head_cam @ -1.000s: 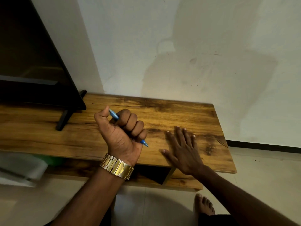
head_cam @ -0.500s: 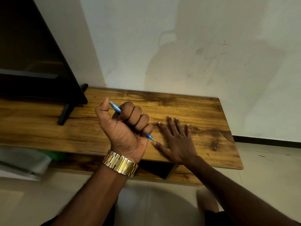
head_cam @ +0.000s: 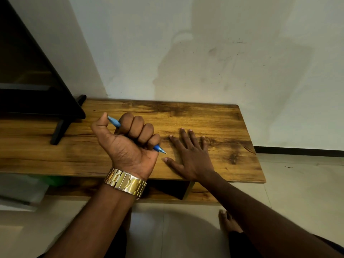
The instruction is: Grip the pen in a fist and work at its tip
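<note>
Blue pen clamped in the fist of the left hand, above the wooden tabletop, roughly over its middle.

Farthest left: dark television screen, filling the upper corner, propped on a black angled foot planted on the wood. Below the tabletop at that side, something pale and something green on a lower level (too blurred to name).

Next along: left hand raised off the surface, all four fingers curled tight round the pen barrel, thumb stuck upward beside the pen's upper end. Barrel slanted through the fist, upper end near the thumb, writing tip poking out beneath the little finger and aimed down and rightward, just short of the other hand's thumb. Whether the tip touches the wood: cannot tell. Gold link watch round the left wrist.

Just right of the pen tip: right hand flat on the tabletop, palm down, fingers straight and spread apart, gripping nothing, thumb angled toward the pen tip. Forearm leading back over the front edge of the wood.

Below, between the forearms: lower shelf of the same wood, with a dark opening under the top. Bare foot on the pale tiled floor (partly hidden by the right forearm).

Farthest right: end of the tabletop, dark knot marks in the grain, then a black skirting strip along the base of the stained whitish wall.
</note>
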`<action>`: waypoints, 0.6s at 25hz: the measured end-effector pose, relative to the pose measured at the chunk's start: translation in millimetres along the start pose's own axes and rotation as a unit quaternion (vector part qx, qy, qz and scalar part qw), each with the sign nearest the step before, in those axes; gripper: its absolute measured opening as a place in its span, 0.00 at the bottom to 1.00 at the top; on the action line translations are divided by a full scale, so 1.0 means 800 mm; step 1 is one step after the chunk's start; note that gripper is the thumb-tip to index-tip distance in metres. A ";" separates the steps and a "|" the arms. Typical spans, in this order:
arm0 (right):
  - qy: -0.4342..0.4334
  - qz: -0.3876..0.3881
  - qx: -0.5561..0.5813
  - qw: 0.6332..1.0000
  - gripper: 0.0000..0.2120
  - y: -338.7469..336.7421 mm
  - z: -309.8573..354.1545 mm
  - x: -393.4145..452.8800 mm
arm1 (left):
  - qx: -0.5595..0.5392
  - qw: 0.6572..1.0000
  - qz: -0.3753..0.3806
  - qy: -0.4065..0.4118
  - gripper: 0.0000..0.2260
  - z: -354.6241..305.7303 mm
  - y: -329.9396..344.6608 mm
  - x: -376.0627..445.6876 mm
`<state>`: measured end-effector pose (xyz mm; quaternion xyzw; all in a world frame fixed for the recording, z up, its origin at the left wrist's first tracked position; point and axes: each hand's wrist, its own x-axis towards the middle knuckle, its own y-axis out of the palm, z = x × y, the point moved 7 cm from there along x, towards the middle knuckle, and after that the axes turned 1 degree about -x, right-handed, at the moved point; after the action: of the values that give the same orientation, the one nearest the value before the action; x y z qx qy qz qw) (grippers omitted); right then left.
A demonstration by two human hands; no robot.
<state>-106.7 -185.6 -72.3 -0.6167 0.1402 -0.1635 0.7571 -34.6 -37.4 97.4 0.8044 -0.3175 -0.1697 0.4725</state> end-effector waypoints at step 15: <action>0.002 -0.022 0.000 1.000 0.44 0.001 -0.001 0.002 | 0.036 0.999 0.037 -0.005 0.25 -0.001 0.016 -0.007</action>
<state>-105.7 -186.9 -73.0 -0.6191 0.1280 -0.1814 0.7533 -42.7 -37.8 108.7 0.8078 -0.3552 -0.1445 0.4477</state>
